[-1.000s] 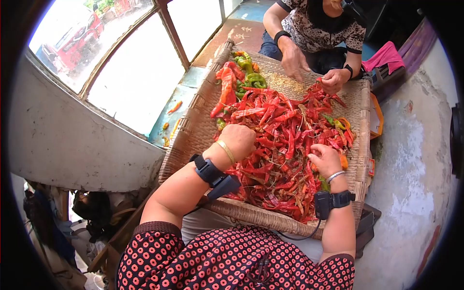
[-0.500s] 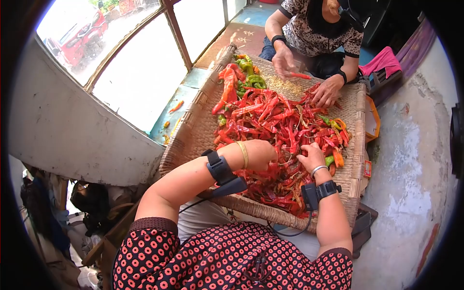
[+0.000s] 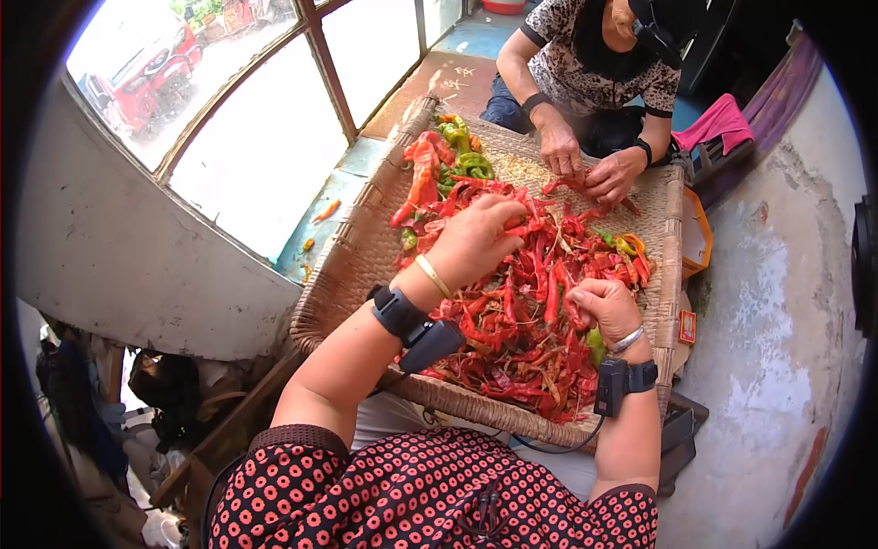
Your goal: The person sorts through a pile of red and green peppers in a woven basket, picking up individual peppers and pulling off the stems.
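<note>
A wide heap of dried red chili peppers (image 3: 521,357) lies in a woven basket tray (image 3: 352,274). My left hand (image 3: 477,240) is over the upper part of the heap, with its thumb apart from the curved fingers; its fingertips are near red peppers and partly turned from view. Lower on the right, my right hand (image 3: 608,306) is closed in a pinch at a red chili pepper (image 3: 575,314). Below that hand shows a green pepper (image 3: 595,346). Larger red peppers (image 3: 422,178) and green peppers (image 3: 474,166) lie along the tray's left side.
Across the tray sits another person, whose hands (image 3: 615,174) hold red peppers. A window (image 3: 265,137) and a blue ledge (image 3: 320,220) with a few peppers run along the left. A pink cloth (image 3: 718,125) and an orange-edged box (image 3: 697,233) are at right.
My left hand has moved up and away over the heap, its thumb now apart. My right hand has shifted slightly down and right. The other person's hands have come together over peppers.
</note>
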Demonstrator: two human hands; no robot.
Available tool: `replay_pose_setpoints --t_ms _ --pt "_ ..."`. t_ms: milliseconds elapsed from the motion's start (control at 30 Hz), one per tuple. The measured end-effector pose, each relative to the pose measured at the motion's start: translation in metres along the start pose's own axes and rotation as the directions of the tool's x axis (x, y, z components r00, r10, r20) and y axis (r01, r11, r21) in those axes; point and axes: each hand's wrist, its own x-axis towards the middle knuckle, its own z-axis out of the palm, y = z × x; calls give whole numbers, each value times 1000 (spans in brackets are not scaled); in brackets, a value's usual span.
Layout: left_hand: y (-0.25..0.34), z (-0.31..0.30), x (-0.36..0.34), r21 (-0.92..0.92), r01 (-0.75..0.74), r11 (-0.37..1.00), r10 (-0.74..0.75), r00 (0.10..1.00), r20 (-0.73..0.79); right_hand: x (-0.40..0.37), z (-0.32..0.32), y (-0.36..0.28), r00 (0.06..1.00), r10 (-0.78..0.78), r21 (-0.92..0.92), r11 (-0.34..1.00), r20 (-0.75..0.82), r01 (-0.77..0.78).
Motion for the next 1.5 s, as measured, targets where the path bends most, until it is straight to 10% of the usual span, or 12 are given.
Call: replay_pose_setpoints --t_ms 33,367,567,633,700,733,767,933,1200,1433,1500 --pt "4 9 -5 -232 46 972 -16 992 126 -1 4 -3 1000 6 0 1000 1 -6" --pt "5 36 -23 -311 -140 940 248 906 342 -2 19 0 972 -75 194 981 224 31" --pt "-3 22 -15 -336 258 906 -71 875 480 5 17 7 995 -79 570 821 58 32" --pt "-1 13 -6 -459 579 674 -367 802 472 7 19 3 999 -42 465 884 -25 49" --pt "-20 21 -6 -595 445 669 -454 879 146 12 15 19 997 26 297 955 -71 -4" --pt "-24 22 -9 -594 443 671 -453 880 144 13 16 24 988 -137 -131 983 -73 126" --pt "-27 21 -10 -383 415 825 -443 896 18 13 16 27 958 -286 -531 813 -8 239" --pt "-41 27 -19 469 187 863 -226 974 28 8 37 27 971 27 -839 509 238 191" --pt "-33 56 -33 412 13 911 -179 913 367 2 40 25 944 223 -923 351 243 155" --pt "-20 59 -35 94 -55 994 -12 800 599 6 24 29 971 25 -928 302 238 220" --pt "-18 56 -35 55 -77 995 34 834 551 4 13 20 980 45 -776 618 195 126"
